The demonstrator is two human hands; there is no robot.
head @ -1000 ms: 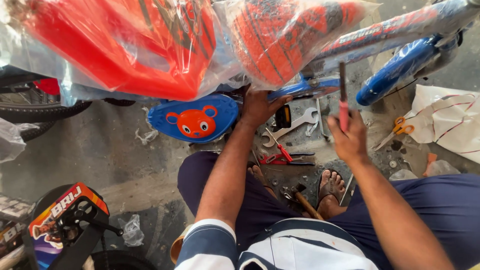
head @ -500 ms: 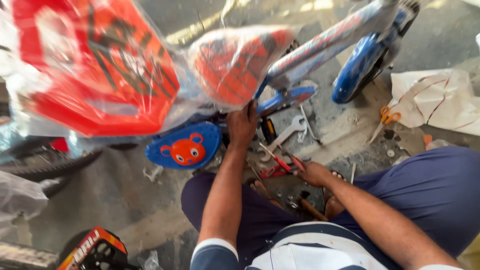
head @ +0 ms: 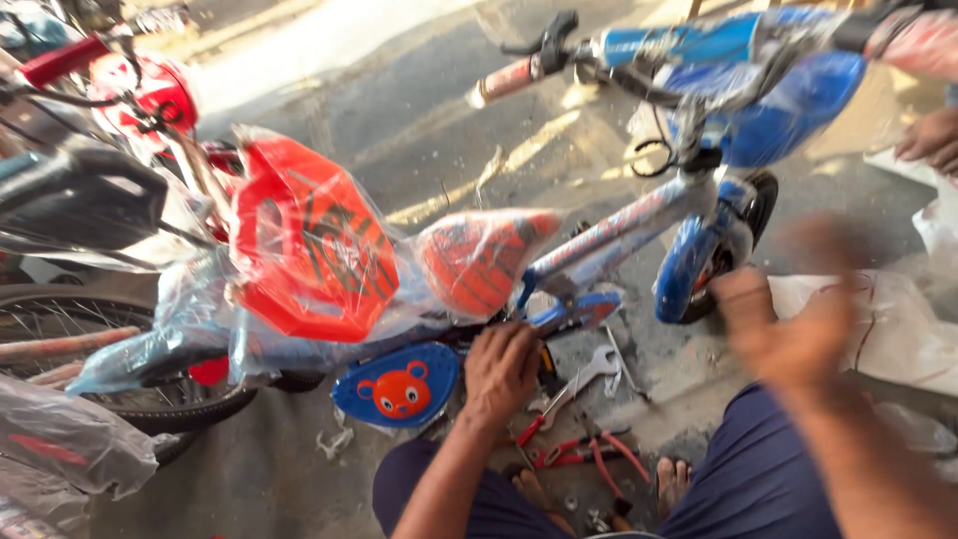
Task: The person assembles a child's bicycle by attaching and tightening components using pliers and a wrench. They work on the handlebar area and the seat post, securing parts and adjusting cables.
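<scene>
A small blue children's bicycle point(head: 639, 225) stands in front of me. Its orange saddle point(head: 479, 260) and red backrest point(head: 304, 250) are wrapped in clear plastic. My left hand point(head: 501, 371) is curled around a part low on the frame, between the blue chain guard with an orange bear face point(head: 397, 387) and the pedal area. My right hand point(head: 788, 324) is lifted in the air to the right, blurred, with its fingers apart and no tool seen in it. A silver spanner point(head: 589, 367) and red-handled pliers point(head: 584, 454) lie on the floor by my feet.
Another bicycle wheel point(head: 120, 394) and plastic-wrapped parts point(head: 70, 439) crowd the left. White sheeting point(head: 898, 329) lies on the floor at right. Another person's hand point(head: 930, 135) is at the top right edge. Grey concrete floor point(head: 399, 110) stretches behind the bicycle.
The view has tilted up and back, showing the handlebars. My right hand has left the tools on the floor and risen to the right. My left hand stays on the frame.
</scene>
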